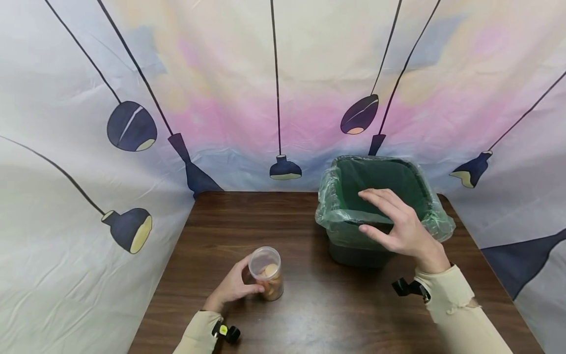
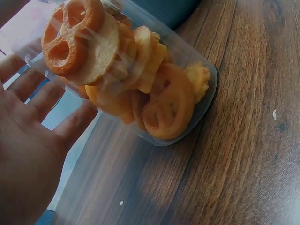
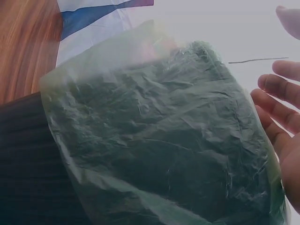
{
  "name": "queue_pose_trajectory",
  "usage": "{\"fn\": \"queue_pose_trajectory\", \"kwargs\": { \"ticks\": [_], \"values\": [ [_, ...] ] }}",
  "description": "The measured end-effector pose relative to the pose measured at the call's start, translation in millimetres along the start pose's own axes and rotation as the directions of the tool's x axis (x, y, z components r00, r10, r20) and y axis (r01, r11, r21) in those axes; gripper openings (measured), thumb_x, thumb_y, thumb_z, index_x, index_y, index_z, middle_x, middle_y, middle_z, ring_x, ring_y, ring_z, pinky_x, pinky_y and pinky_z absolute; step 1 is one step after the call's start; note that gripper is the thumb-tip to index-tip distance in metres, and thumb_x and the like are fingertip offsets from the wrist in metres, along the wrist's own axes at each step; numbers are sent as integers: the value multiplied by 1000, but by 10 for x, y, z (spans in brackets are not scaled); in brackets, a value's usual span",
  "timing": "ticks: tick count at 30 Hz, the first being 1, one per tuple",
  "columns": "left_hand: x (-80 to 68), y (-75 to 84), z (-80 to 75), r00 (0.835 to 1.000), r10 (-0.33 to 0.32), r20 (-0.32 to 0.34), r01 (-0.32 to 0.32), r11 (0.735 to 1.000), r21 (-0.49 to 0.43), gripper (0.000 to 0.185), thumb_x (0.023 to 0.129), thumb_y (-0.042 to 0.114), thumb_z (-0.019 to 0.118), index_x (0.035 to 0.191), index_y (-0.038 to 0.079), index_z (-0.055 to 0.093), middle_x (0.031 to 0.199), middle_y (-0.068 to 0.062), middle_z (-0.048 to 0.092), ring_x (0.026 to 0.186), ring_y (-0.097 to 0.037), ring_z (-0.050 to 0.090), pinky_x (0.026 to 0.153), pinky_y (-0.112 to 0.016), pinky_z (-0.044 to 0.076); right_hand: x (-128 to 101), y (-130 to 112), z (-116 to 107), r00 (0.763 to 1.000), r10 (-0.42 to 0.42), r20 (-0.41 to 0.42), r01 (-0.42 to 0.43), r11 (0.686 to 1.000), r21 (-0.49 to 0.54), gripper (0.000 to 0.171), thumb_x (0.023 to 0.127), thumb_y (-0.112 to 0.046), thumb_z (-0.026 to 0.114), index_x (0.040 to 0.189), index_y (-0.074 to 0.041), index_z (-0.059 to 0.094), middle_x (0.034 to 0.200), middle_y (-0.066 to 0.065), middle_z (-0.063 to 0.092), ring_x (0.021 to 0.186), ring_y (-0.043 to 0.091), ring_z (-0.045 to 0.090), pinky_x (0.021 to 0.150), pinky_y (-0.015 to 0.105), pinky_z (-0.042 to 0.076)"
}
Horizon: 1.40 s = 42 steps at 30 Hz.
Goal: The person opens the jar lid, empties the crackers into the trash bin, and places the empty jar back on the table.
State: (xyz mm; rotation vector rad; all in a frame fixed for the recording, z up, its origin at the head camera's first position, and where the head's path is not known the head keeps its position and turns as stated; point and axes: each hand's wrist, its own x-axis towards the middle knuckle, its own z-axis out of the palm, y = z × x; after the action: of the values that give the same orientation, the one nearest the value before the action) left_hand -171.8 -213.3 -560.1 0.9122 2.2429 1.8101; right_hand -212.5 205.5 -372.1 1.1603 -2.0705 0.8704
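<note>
A clear plastic jar [image 1: 265, 275] without a lid stands on the table. Golden cookies [image 2: 122, 70], some pretzel-shaped, partly fill it. My left hand [image 1: 233, 287] holds the jar from its left side, thumb at the front and fingers behind. Over the near right rim of a dark bin [image 1: 358, 255], my right hand [image 1: 404, 226] hovers with fingers spread and nothing in it. A translucent green bag [image 3: 159, 122] lines the bin and folds over its rim.
The dark brown wooden table [image 1: 305, 324] carries the jar and, at its back right, the bin. A printed cloth [image 1: 234, 98] with painted lamps hangs behind and along the sides. Small pale crumbs [image 2: 274, 114] dot the tabletop.
</note>
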Motion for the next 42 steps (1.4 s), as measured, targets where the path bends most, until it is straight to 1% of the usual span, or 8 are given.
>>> {"fn": "queue_pose_trajectory", "kwargs": {
  "ticks": [2,5,14,21,25,29,36,42],
  "values": [
    [2,6,-1,1000,-9,-1,9,1000,-8,80,75,1,81,144,7,42,137,-22,52,124,-46,47,108,-37,41,2,-18,3,1000,-9,2,9,1000,2,64,92,-48,60,130,3,58,126,16,61,115,25,54,106,19,35],
    [0,7,2,1000,-9,-6,9,1000,-1,77,76,1,81,143,4,43,135,-27,52,122,-52,46,107,-39,42,6,-41,14,1000,-26,0,26,1000,13,64,92,-47,61,130,4,58,125,16,61,114,25,54,106,20,35],
    [-12,2,16,999,-10,-33,11,1000,23,74,75,0,80,140,3,45,132,-26,55,121,-44,52,104,-38,44,-2,-106,75,996,-90,0,90,995,40,60,92,-43,63,128,5,58,121,19,61,110,27,55,103,21,37],
    [-8,21,25,999,0,-42,2,998,57,72,76,5,81,139,7,47,130,-18,58,121,-21,56,102,-29,45,-9,-153,165,992,-124,11,123,991,53,59,93,-41,63,126,7,59,121,19,60,109,27,56,102,21,38],
    [-16,20,35,999,-7,-46,10,999,53,72,76,6,81,140,9,47,130,-16,59,120,-15,56,102,-27,44,-21,-179,233,989,-150,11,149,986,71,58,92,-40,64,123,10,60,120,19,61,108,27,56,102,22,39],
    [-26,14,44,998,-31,-53,34,998,51,73,76,6,81,140,10,47,131,-15,58,121,-16,56,102,-26,44,-42,-199,296,988,-154,12,152,985,82,59,92,-40,64,123,10,60,120,19,61,109,27,56,102,23,39],
    [-41,-17,51,999,-17,-50,20,998,56,73,77,4,79,141,5,45,132,-22,56,121,-33,55,102,-30,45,-39,-225,339,988,-156,13,154,985,84,58,92,-39,64,123,10,60,120,19,61,109,27,57,103,23,39],
    [-50,-18,53,998,-33,-54,35,999,39,73,78,5,79,142,9,45,133,-19,56,122,-23,55,102,-26,44,-36,-237,361,988,-156,18,153,984,95,58,92,-39,64,125,8,59,121,18,61,110,27,57,104,23,39]
  ]
}}
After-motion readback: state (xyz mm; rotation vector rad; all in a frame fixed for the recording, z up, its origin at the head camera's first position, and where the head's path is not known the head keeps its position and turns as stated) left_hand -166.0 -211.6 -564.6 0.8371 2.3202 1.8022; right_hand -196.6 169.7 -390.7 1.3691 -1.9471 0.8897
